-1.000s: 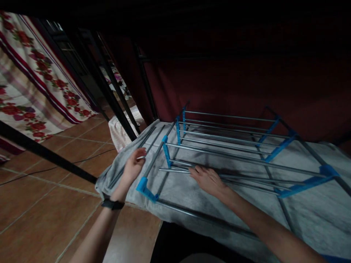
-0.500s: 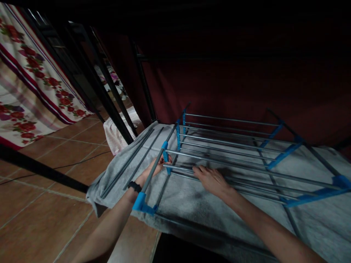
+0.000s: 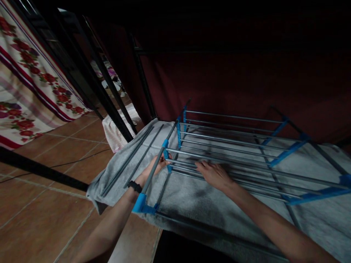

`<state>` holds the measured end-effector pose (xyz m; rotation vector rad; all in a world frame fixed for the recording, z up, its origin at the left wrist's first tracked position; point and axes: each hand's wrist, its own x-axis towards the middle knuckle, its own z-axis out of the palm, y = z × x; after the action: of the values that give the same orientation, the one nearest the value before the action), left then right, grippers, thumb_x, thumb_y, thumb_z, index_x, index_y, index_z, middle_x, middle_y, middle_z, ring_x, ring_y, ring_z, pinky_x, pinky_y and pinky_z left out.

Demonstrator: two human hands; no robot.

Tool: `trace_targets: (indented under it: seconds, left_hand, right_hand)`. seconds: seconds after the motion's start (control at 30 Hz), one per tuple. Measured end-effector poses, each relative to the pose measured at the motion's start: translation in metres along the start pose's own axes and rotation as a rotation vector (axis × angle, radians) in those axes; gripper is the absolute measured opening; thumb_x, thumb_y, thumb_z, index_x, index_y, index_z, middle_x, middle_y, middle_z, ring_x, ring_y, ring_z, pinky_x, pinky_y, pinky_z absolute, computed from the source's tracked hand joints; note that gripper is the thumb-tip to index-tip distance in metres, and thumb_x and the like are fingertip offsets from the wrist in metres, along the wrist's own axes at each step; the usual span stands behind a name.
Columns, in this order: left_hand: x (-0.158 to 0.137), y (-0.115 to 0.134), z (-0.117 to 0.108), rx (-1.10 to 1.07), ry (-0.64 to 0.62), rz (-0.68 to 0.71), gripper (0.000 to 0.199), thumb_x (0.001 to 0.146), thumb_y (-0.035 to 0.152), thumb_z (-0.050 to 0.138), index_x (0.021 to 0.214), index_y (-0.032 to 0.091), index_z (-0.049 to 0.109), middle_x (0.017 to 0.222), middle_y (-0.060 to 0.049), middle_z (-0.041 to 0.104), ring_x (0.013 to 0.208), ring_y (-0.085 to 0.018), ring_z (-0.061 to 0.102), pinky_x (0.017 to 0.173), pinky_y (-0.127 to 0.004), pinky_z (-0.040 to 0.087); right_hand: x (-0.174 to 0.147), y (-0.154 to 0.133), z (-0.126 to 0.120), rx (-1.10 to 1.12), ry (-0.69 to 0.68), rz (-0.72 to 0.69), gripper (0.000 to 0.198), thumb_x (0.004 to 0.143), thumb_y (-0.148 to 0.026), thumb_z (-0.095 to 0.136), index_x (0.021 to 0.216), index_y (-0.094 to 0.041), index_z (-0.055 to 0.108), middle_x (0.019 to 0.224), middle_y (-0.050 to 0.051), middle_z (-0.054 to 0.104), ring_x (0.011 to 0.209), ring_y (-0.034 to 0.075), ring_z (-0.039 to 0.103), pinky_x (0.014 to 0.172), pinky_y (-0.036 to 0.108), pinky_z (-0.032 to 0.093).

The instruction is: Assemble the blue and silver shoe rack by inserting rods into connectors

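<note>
A rack of grey metal tubes and blue plastic connectors (image 3: 278,160) lies on a grey towel-like cloth (image 3: 189,197). My left hand (image 3: 156,166), with a dark band at the wrist, reaches under the near left tube and is closed around a blue bracket (image 3: 166,153). My right hand (image 3: 215,174) is closed on a thin metal rod (image 3: 183,164), partly hidden under its fingers. The rod's left end meets the bracket by my left fingertips; how deep it sits I cannot tell. Other rods run parallel, toward the blue connectors on the right.
Several loose grey tubes (image 3: 127,160) lie on the cloth at left. Black metal posts (image 3: 109,76) stand beyond them. A floral curtain (image 3: 30,84) hangs at far left above the tiled floor (image 3: 55,219), where a dark cable (image 3: 74,162) runs. A dark red wall-like surface (image 3: 233,84) is behind the rack.
The rod's left end, which stuck out in front of the bracket, now meets it. My right hand has shifted slightly right with the rod; my left hand stays at the bracket.
</note>
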<state>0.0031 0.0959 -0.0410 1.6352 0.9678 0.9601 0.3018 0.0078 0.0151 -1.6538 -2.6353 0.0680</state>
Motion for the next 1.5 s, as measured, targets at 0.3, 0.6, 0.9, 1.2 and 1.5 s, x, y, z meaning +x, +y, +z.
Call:
trace_targets:
  seconds: [0.3, 0.6, 0.9, 1.2, 1.5]
  left_hand:
    - [0.004, -0.009, 0.000, -0.069, 0.004, -0.030, 0.030, 0.073, 0.039, 0.080, 0.088, 0.017, 0.064, 0.081, -0.002, 0.062, 0.078, -0.017, 0.058, 0.074, -0.029, 0.048]
    - [0.006, 0.001, 0.005, -0.107, -0.047, -0.093, 0.027, 0.073, 0.034, 0.079, 0.087, 0.017, 0.063, 0.079, -0.001, 0.060, 0.078, -0.017, 0.055, 0.074, -0.029, 0.044]
    - [-0.006, 0.005, -0.007, -0.319, -0.276, -0.115, 0.041, 0.069, 0.034, 0.079, 0.103, 0.016, 0.066, 0.093, -0.006, 0.062, 0.089, -0.023, 0.054, 0.080, -0.034, 0.044]
    - [-0.019, -0.003, 0.033, -0.634, 0.149, -0.076, 0.040, 0.073, 0.055, 0.080, 0.083, 0.019, 0.064, 0.077, -0.002, 0.055, 0.077, -0.017, 0.052, 0.074, -0.031, 0.044]
    - [-0.021, -0.005, 0.022, -0.553, 0.090, -0.038, 0.041, 0.069, 0.052, 0.084, 0.080, 0.018, 0.063, 0.081, -0.004, 0.060, 0.083, -0.020, 0.054, 0.077, -0.033, 0.042]
  right_hand:
    - [-0.001, 0.003, -0.006, -0.041, -0.070, -0.016, 0.030, 0.107, -0.035, 0.032, 0.125, -0.026, 0.054, 0.119, 0.008, 0.068, 0.096, 0.024, 0.070, 0.077, 0.033, 0.048]
    - [-0.003, 0.007, -0.005, -0.020, -0.066, -0.024, 0.031, 0.107, -0.032, 0.032, 0.125, -0.025, 0.056, 0.119, 0.009, 0.067, 0.097, 0.023, 0.068, 0.078, 0.034, 0.048]
    - [-0.012, 0.001, -0.003, -0.028, -0.034, -0.015, 0.025, 0.106, -0.028, 0.036, 0.117, -0.025, 0.059, 0.110, 0.006, 0.068, 0.094, 0.021, 0.067, 0.074, 0.032, 0.045]
    - [-0.024, -0.013, -0.009, -0.128, 0.069, 0.030, 0.032, 0.104, -0.022, 0.040, 0.133, -0.029, 0.053, 0.110, 0.006, 0.068, 0.092, 0.019, 0.068, 0.075, 0.031, 0.045]
    - [-0.020, -0.018, -0.004, -0.148, -0.024, 0.002, 0.036, 0.105, -0.026, 0.037, 0.137, -0.027, 0.052, 0.114, 0.009, 0.068, 0.091, 0.020, 0.068, 0.073, 0.030, 0.046]
